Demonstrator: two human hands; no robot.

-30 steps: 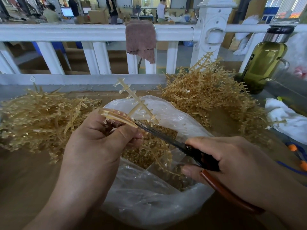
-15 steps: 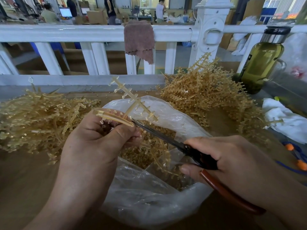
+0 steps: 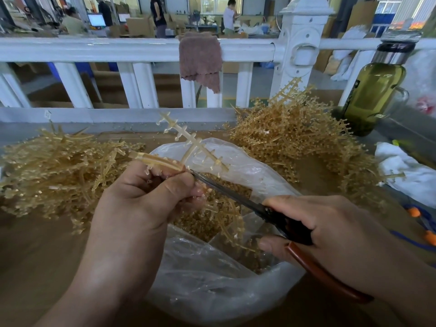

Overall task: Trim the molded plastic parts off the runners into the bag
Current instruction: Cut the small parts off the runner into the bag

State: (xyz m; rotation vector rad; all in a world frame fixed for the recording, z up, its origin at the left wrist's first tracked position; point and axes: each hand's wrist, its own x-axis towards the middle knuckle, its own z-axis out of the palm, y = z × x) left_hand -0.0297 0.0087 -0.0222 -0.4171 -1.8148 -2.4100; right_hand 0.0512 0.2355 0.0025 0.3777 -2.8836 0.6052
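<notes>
My left hand (image 3: 141,204) grips a translucent amber runner (image 3: 188,142) whose branched arm sticks up over the open clear plastic bag (image 3: 212,286). Small cut parts (image 3: 224,185) lie heaped inside the bag. My right hand (image 3: 330,232) holds scissors (image 3: 283,220) by their black and brown handles; the blades point left and meet the runner just beside my left thumb. More branches of the same runner hang down into the bag below my left fingers.
A heap of amber runners (image 3: 54,166) lies on the brown table at the left, another heap (image 3: 299,138) at the back right. A white railing (image 3: 118,50) with a brown cloth (image 3: 200,60) runs behind. A green bottle (image 3: 370,95) and white cloth (image 3: 405,171) sit at right.
My left hand has turned the runner a little, so its upright branch tilts further left and back. The scissors stay at the runner beside my thumb.
</notes>
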